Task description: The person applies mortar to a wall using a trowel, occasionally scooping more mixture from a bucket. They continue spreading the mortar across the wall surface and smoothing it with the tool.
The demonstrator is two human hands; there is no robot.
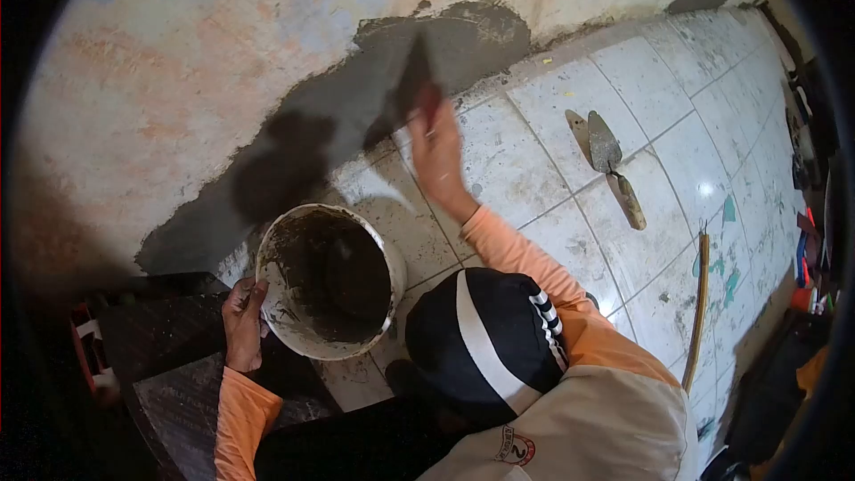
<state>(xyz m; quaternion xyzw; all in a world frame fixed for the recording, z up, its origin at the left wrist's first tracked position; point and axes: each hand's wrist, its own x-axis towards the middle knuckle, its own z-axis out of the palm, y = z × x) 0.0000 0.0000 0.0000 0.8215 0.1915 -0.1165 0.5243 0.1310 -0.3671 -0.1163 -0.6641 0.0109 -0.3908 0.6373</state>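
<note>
My right hand [436,165], blurred by motion, is closed on the red handle of a trowel [417,67]. Its dark pointed blade overlaps the patch of wet grey mortar [481,31] along the foot of the wall. At the lower left, my left hand [243,325] grips the rim of a white bucket [396,281], thumb at the edge. The bucket is tilted with its mouth facing me; grey mortar smears its inner wall, and its inside is dark. Another trowel [606,147], its blade coated grey, lies on the tiles to the right.
White floor tiles [530,142], stained with mortar, run along the wall [214,62] with peeling paint. A thin wooden strip [699,312] lies at the right. Dark boards [178,392] stand left of the bucket. Black fabric with white stripes [472,338] fills the lower middle.
</note>
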